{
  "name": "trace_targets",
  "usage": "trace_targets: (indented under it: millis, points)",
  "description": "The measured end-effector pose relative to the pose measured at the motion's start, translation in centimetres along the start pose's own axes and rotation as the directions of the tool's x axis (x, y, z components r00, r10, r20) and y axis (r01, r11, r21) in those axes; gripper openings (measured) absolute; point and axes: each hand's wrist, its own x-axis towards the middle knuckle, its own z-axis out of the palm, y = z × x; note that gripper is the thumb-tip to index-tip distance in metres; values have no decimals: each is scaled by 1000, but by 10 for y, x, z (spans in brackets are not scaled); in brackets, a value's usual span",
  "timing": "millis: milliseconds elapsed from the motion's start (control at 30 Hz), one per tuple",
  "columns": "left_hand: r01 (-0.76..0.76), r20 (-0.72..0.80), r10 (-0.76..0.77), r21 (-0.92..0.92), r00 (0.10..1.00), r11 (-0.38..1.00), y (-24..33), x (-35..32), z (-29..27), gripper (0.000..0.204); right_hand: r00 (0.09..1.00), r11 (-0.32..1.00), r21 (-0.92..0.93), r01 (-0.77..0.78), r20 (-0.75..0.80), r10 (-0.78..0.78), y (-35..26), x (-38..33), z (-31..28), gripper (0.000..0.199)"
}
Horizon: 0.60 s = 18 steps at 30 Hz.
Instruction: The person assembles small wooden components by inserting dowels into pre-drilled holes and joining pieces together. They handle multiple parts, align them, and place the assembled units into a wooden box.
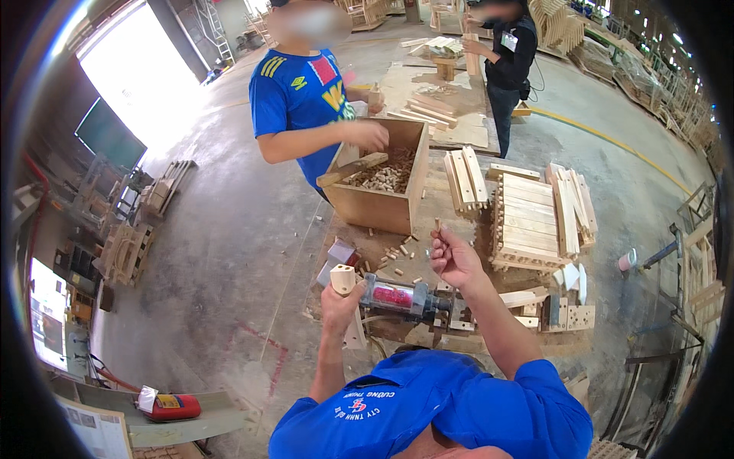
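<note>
My left hand [339,307] is closed round a pale wooden block [343,278] with holes in its upper end. Between the fingertips of my right hand [457,261] a small wooden dowel [437,225] stands upright. A cylinder clamp [394,297] with a clear, red-marked barrel lies across the bench between my hands. Loose dowels [398,252] are scattered on the bench beyond it. Behind them, a wooden box [382,208] holds a heap of dowels, and a wooden stick [350,170] rests across its left side.
Stacked wooden bars [526,218] stand on the right of the bench, with drilled pieces [579,317] nearer me. Across the box, a co-worker in a blue shirt [294,96] reaches over it. Another person in dark clothes [511,65] stands at a farther table [397,84].
</note>
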Motion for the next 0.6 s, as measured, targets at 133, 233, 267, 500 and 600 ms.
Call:
trace_targets:
  millis: [133, 233, 267, 500, 600]
  points:
    - [-2, -53, 4, 32, 999, 999, 4, 11, 5, 23, 981, 795, -604, 60, -110, -158, 21, 22, 9, 26]
    - [-17, -47, 19, 51, 999, 999, 5, 19, 22, 22, 875, -147, -981, 127, 181, -449, 43, 37, -43, 27]
    - [-25, -64, 28, 43, 998, 999, -1, 18, 21, 21, 868, -222, -961, 168, 251, -429, 49, 36, -56, 26]
    - [80, -80, -65, 198, 995, 977, 3, 8, 40, 26, 924, 126, -986, 110, 55, -379, 27, -5, -110, 28]
    - [148, -22, -148, 247, 989, 958, 14, 11, 54, 29, 908, 97, -991, 95, 47, -417, -1, 4, -131, 25]
